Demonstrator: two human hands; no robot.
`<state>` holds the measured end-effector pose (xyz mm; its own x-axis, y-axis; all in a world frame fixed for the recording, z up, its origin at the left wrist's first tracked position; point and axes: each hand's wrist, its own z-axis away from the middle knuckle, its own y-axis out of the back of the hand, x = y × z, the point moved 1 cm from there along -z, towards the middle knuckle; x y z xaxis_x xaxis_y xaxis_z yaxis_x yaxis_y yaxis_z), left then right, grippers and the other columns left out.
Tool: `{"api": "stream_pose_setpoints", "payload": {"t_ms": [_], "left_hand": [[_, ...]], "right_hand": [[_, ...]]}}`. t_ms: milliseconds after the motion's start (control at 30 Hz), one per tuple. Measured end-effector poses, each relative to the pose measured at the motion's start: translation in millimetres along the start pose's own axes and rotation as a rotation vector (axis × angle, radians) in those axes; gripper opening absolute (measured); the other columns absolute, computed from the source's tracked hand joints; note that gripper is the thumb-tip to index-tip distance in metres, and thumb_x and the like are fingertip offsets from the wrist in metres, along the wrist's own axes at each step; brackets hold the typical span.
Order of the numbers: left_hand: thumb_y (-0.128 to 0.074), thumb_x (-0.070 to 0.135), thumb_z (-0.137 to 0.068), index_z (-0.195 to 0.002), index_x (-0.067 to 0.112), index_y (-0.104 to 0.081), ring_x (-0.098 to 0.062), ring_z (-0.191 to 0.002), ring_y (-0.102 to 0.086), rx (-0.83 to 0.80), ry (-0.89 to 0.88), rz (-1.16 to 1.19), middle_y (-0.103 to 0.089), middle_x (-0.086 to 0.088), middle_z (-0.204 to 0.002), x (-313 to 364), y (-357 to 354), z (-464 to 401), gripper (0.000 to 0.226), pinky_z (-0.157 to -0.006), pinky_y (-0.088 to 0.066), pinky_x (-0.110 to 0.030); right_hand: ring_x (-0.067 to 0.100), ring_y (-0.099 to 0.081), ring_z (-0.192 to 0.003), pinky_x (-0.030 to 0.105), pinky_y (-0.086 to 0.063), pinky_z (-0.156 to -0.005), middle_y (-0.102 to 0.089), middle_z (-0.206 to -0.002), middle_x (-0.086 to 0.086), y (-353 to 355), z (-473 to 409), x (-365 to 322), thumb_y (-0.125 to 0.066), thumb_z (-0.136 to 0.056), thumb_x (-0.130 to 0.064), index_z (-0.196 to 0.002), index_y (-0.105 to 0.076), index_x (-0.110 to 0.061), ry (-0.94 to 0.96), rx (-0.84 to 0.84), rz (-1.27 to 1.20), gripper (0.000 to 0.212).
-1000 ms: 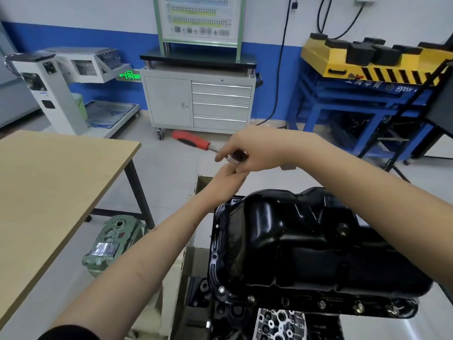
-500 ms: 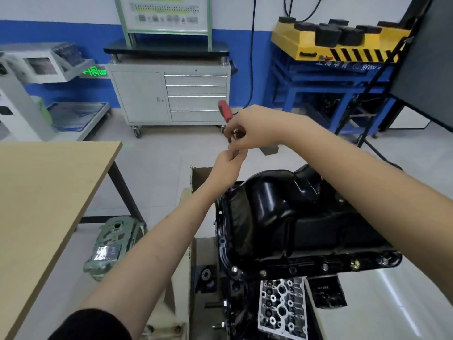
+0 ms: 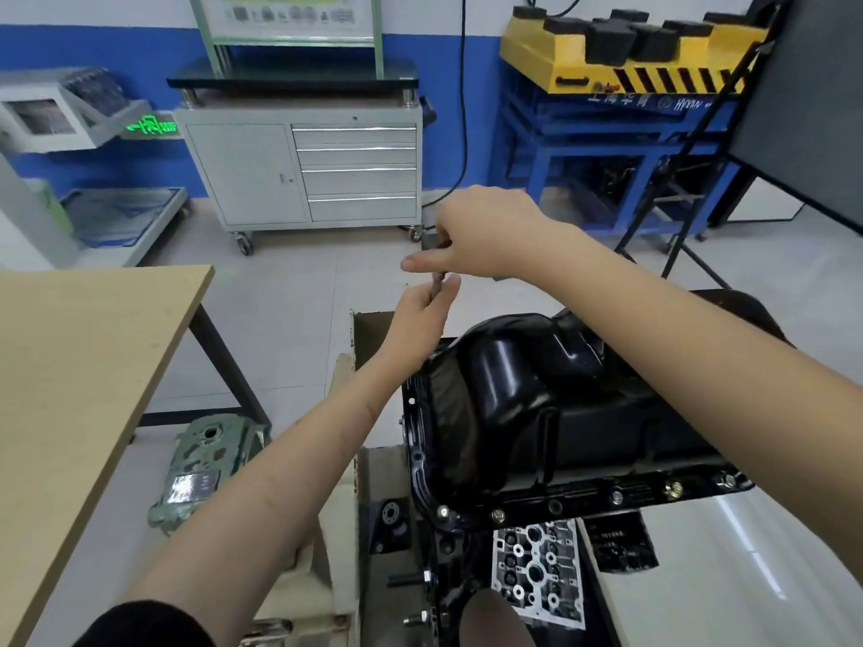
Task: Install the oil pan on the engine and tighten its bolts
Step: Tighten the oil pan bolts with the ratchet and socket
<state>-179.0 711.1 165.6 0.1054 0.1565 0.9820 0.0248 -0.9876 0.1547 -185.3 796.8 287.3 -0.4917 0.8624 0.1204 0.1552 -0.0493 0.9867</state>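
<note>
The black oil pan (image 3: 551, 413) sits on the engine (image 3: 448, 567), with several bolts (image 3: 672, 488) along its near flange. Above the pan's far left corner my right hand (image 3: 485, 235) grips the head of a ratchet wrench (image 3: 429, 242); the red handle is hidden behind the hand. Just below, my left hand (image 3: 420, 315) pinches the thin metal extension bar (image 3: 437, 283) that hangs from the ratchet. The bar's lower end is hidden by my left hand.
A wooden table (image 3: 79, 366) stands at the left. A green metal cover (image 3: 205, 464) lies on the floor beside it. A grey drawer cabinet (image 3: 303, 170) and a blue-and-yellow rack (image 3: 621, 109) stand at the back. A dark board on a stand (image 3: 803, 105) leans at the right.
The ratchet's red handle swung from pointing left to behind my right hand, out of sight. Both hands stayed together above the pan's far corner while the view shifted.
</note>
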Motion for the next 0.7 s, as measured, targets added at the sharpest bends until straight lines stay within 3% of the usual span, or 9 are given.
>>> {"api": "stream_pose_setpoints", "payload": {"t_ms": [133, 233, 333, 400, 467, 567, 633, 700], "left_hand": [[-0.044, 0.035, -0.088, -0.059, 0.017, -0.031, -0.012, -0.048, -0.023, -0.12, -0.04, -0.018, -0.025, -0.001, -0.05, -1.5, 1.3, -4.4, 0.036, -0.053, -0.018, -0.031], [-0.045, 0.035, -0.079, -0.058, 0.017, -0.03, -0.008, -0.042, -0.019, -0.18, -0.019, 0.018, -0.024, 0.007, -0.043, -3.6, 0.0, -9.1, 0.031, -0.049, -0.015, -0.027], [-0.049, 0.032, -0.077, -0.05, 0.022, -0.032, -0.005, -0.039, -0.021, -0.246, 0.034, 0.078, -0.025, 0.014, -0.04, -4.1, 2.2, -12.5, 0.034, -0.043, -0.02, -0.019], [-0.053, 0.036, -0.076, -0.044, 0.028, -0.036, -0.008, -0.041, -0.025, -0.241, 0.039, 0.035, -0.029, 0.012, -0.04, -4.1, 7.2, -11.5, 0.037, -0.044, -0.022, -0.019], [-0.055, 0.029, -0.085, -0.051, 0.026, -0.041, -0.008, -0.043, -0.034, -0.148, 0.043, -0.027, -0.036, 0.01, -0.041, -0.9, 10.1, -7.7, 0.037, -0.044, -0.03, -0.019], [-0.043, 0.019, -0.096, -0.061, 0.016, -0.038, -0.002, -0.043, -0.042, -0.024, 0.088, -0.068, -0.042, 0.01, -0.041, 7.3, 8.9, -1.0, 0.036, -0.043, -0.035, -0.011], [-0.045, 0.031, -0.093, -0.062, 0.016, -0.037, -0.004, -0.044, -0.041, -0.036, 0.136, -0.109, -0.042, 0.005, -0.046, 13.6, 8.7, 4.5, 0.035, -0.045, -0.035, -0.015], [-0.044, 0.045, -0.077, -0.056, 0.016, -0.035, -0.004, -0.046, -0.037, -0.067, 0.167, -0.193, -0.038, 0.0, -0.049, 23.7, 6.7, 8.7, 0.038, -0.05, -0.032, -0.017]], "right_hand": [[0.019, -0.055, -0.089, 0.024, -0.032, -0.056, -0.058, -0.083, -0.005, 5.0, 3.3, 8.4, -0.054, -0.084, -0.051, -0.097, -0.065, -0.018, 0.181, -0.064, -0.067, 0.036], [0.009, -0.047, -0.084, 0.02, -0.035, -0.07, -0.051, -0.083, -0.014, 11.7, 4.6, 16.6, -0.061, -0.085, -0.03, -0.12, -0.058, -0.028, 0.331, -0.2, -0.23, 0.036], [0.008, -0.05, -0.078, 0.021, -0.039, -0.07, -0.052, -0.079, -0.015, 12.0, -4.0, 20.6, -0.062, -0.083, -0.023, -0.121, -0.057, -0.035, 0.467, -0.242, -0.264, 0.041], [0.004, -0.046, -0.068, 0.02, -0.034, -0.06, -0.043, -0.067, -0.022, 10.9, -11.9, 20.7, -0.063, -0.082, -0.034, -0.12, -0.059, -0.031, 0.504, -0.186, -0.206, 0.039], [0.005, -0.042, -0.062, 0.021, -0.027, -0.049, -0.039, -0.063, -0.019, 8.2, -19.5, 20.3, -0.058, -0.081, -0.052, -0.107, -0.064, -0.022, 0.472, -0.093, -0.113, 0.041], [0.023, -0.048, -0.068, 0.026, -0.026, -0.048, -0.042, -0.061, -0.004, 5.2, -27.7, 20.4, -0.046, -0.081, -0.066, -0.085, -0.062, -0.012, 0.42, -0.052, -0.032, 0.056], [0.025, -0.052, -0.074, 0.026, -0.029, -0.05, -0.047, -0.067, -0.001, 5.0, -28.3, 18.0, -0.047, -0.082, -0.064, -0.086, -0.062, -0.011, 0.471, -0.1, -0.049, 0.055], [0.021, -0.049, -0.076, 0.025, -0.025, -0.046, -0.048, -0.073, -0.001, 8.9, -26.0, 17.8, -0.051, -0.083, -0.057, -0.094, -0.063, -0.013, 0.562, -0.122, -0.061, 0.046]]}}
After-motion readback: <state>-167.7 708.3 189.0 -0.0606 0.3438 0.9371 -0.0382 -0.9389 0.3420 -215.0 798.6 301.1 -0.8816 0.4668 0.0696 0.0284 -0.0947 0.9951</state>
